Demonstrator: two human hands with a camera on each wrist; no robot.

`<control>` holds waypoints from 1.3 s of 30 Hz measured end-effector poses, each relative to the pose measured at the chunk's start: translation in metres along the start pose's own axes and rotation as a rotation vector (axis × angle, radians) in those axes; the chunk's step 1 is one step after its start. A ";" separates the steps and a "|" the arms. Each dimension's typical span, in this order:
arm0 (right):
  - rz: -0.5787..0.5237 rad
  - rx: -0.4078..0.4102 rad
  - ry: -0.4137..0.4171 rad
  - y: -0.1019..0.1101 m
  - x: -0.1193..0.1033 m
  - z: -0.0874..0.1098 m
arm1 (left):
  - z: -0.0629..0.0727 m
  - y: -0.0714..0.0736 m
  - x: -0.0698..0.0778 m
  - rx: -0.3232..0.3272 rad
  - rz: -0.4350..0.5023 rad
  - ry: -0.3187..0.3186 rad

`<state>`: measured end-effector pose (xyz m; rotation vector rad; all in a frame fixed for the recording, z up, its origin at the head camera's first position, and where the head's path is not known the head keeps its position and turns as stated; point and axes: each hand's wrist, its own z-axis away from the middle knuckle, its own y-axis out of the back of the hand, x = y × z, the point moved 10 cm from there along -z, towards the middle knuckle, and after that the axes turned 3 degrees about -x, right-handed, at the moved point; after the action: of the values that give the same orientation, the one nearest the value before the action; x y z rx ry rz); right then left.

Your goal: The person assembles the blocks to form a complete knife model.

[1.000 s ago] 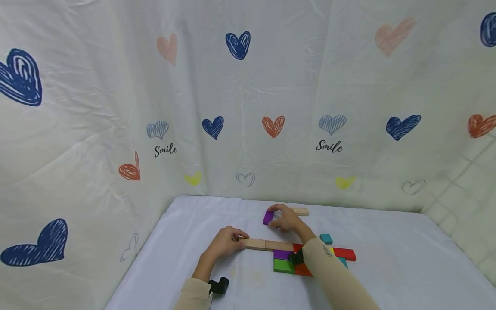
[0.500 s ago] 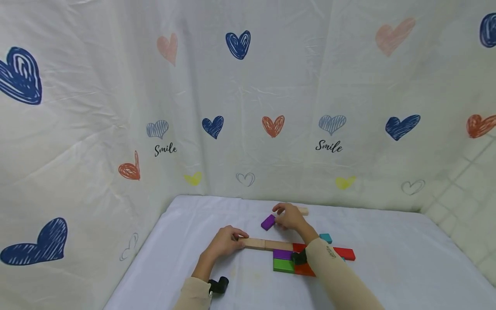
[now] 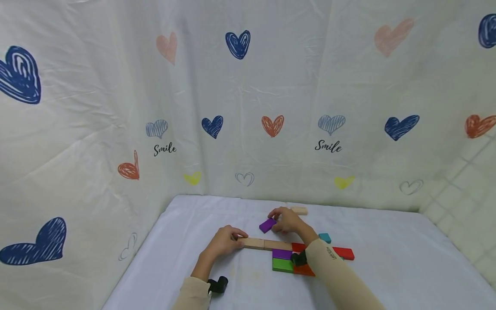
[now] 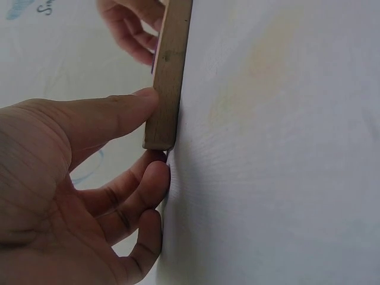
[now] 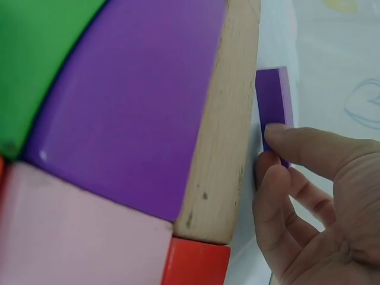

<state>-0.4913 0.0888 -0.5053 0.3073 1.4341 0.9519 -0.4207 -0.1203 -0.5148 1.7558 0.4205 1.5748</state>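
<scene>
At the left end of a row of two plain wooden blocks [image 3: 253, 243] is my left hand [image 3: 222, 242]. In the left wrist view its thumb presses the side of the end wooden block [image 4: 165, 77], with curled fingertips right at the block's end. Behind the row, my right hand [image 3: 288, 220] pinches a loose purple block [image 3: 267, 225] by its right end. The right wrist view shows the thumb on that purple block [image 5: 273, 101] and curled fingers under its near end. A second purple block [image 3: 282, 254] lies against the row's near side.
A green block [image 3: 283, 265] and red blocks [image 3: 343, 253] adjoin the row, partly hidden by the right sleeve. A teal block [image 3: 324, 237] lies to their rear. Another wooden block [image 3: 299, 210] rests at the back. A pink block [image 5: 89, 225] shows in the right wrist view.
The loose purple block has turned from upright-looking to slanted and shifted slightly left and nearer. My right hand loosened from it, then closed on its end again. My left hand stays put.
</scene>
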 end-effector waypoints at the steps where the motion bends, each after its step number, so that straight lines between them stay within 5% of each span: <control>1: 0.005 0.005 -0.001 0.001 0.000 0.000 | 0.000 0.000 0.001 -0.001 0.000 0.000; 14: 0.004 0.004 0.014 0.006 0.002 0.009 | 0.001 0.000 0.003 -0.001 -0.003 -0.004; 39: -0.151 0.135 0.119 0.049 0.003 0.088 | 0.005 0.002 0.009 0.018 0.004 -0.049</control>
<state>-0.4287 0.1521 -0.4574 0.2412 1.6108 0.7627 -0.4148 -0.1170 -0.5064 1.8060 0.4080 1.5317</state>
